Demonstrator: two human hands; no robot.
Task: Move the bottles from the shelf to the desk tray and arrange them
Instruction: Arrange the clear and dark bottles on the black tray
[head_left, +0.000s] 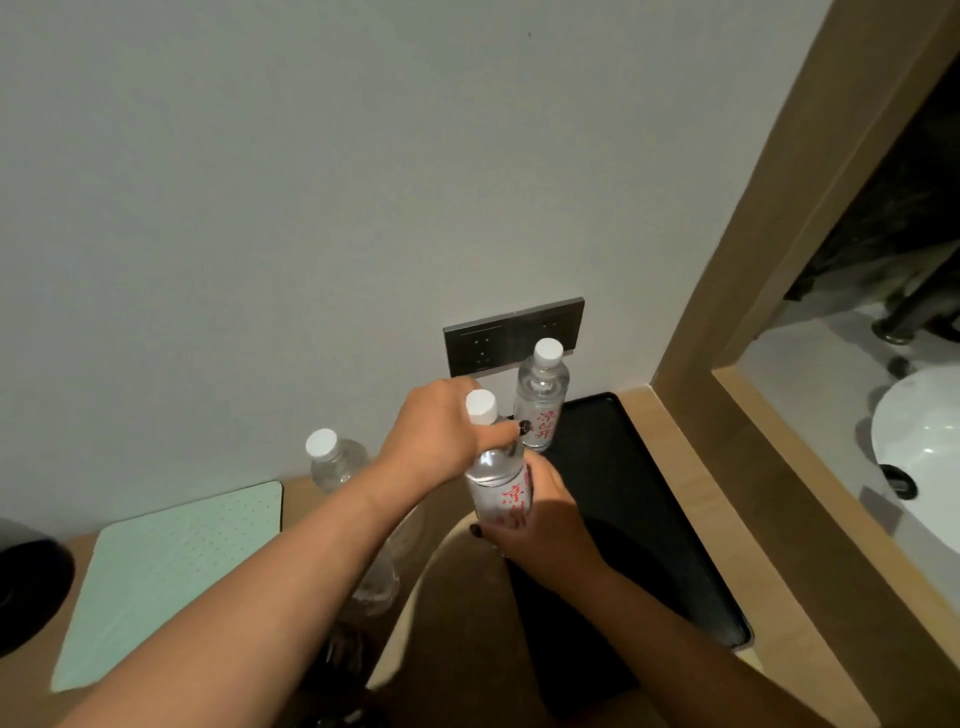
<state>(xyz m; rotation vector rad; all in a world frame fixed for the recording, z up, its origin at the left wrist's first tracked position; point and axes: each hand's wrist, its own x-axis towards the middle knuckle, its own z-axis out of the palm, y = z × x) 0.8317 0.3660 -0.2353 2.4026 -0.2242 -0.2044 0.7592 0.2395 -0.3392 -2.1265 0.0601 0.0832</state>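
Held bottle (497, 480): clear plastic, white cap, red lettering on the label; upright with a slight tilt; held in both hands at the tray's left edge, whether its base touches the tray cannot be told
Left hand (434, 434): fingers curled round the held bottle's shoulder just below the cap; dark-painted nail showing at the front
Right hand (535, 519): wrapped round the lower body of the held bottle, thumb across the label; dark-painted nail on the thumb
Tray (618, 499): black, rectangular, raised rim; lies on the desk against the wall, beside the wooden frame
Rear bottle (542, 397): same make, white cap, red lettering; stands upright in the tray's far left corner, just behind the held bottle
Left bottle (332, 462): clear, white cap; stands on the desk left of the tray, lower part hidden behind the left forearm
Desk (447, 597): light wood; carries the tray and a pale green mat
Mat (176, 566): pale green, dotted, rounded corners; left of the bottles
Socket panel (498, 338): dark grey, on the wall behind the rear bottle
Basin (919, 457): white, at the right, beyond the wooden frame (727, 291)
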